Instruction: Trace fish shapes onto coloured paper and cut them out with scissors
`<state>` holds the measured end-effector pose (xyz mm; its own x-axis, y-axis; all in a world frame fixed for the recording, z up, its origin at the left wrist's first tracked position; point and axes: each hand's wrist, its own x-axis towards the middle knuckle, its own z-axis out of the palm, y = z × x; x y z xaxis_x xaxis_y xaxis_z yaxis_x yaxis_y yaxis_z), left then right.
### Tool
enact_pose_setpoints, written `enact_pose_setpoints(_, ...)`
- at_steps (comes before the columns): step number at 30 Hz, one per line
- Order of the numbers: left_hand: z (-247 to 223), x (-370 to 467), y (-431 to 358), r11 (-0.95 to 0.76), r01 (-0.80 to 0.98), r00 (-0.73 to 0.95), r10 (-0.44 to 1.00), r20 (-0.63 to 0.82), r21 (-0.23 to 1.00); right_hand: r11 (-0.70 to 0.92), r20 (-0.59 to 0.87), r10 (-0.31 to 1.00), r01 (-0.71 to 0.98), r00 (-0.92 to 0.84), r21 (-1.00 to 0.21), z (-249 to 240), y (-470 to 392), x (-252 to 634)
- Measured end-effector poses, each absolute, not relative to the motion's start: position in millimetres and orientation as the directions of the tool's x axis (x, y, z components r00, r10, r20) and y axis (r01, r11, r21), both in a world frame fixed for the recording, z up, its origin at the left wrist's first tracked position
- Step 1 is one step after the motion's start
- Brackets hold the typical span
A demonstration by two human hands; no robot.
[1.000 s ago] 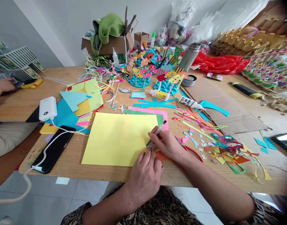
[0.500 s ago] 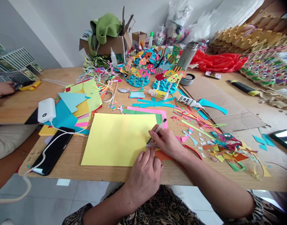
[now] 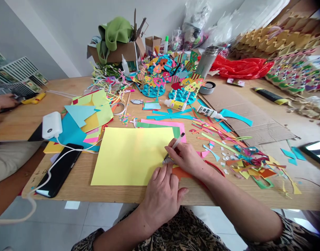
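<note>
A large yellow sheet of paper [image 3: 128, 157] lies flat at the table's front edge. My right hand [image 3: 186, 155] is closed round a pen [image 3: 178, 140], its tip near the sheet's right side. Under the pen is a small greyish piece [image 3: 167, 161], partly covered by my fingers. My left hand [image 3: 163, 190] rests at the sheet's lower right corner, fingers pressed down on that small piece, thumb apart. Orange paper [image 3: 181, 173] shows beneath my right hand, with red scissor-like handles [image 3: 214, 167] beside it. Green and pink sheets [image 3: 179, 126] stick out behind the yellow one.
Paper scraps [image 3: 254, 167] lie at the right, glue bottles [image 3: 175, 104] and paper fish models [image 3: 153, 87] behind. A power bank [image 3: 52, 125] and a black phone [image 3: 60, 170] with a white cable are at the left. Another person's hand [image 3: 3, 101] holds a yellow-handled tool [image 3: 34, 98].
The thumb of my left hand has spread away from its fingers. My right hand keeps the pen in nearly the same spot. The view has shifted slightly.
</note>
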<state>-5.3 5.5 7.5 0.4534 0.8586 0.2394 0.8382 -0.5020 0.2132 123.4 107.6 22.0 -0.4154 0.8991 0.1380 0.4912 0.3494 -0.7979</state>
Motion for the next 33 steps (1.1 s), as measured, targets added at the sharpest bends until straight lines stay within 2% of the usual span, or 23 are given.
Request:
enact_pose_setpoints(18, 3, 2, 7, -0.499, 0.847, 0.441, 0.852, 0.283, 0.185, 0.296, 0.1, 0.902, 0.433, -0.42, -0.851, 23, 108, 126)
enact_pose_setpoints(33, 5, 5, 12, -0.484, 0.85, 0.424, 0.862, 0.276, 0.205, 0.237, 0.005, 0.915, 0.528, -0.403, -0.816, 31, 109, 125)
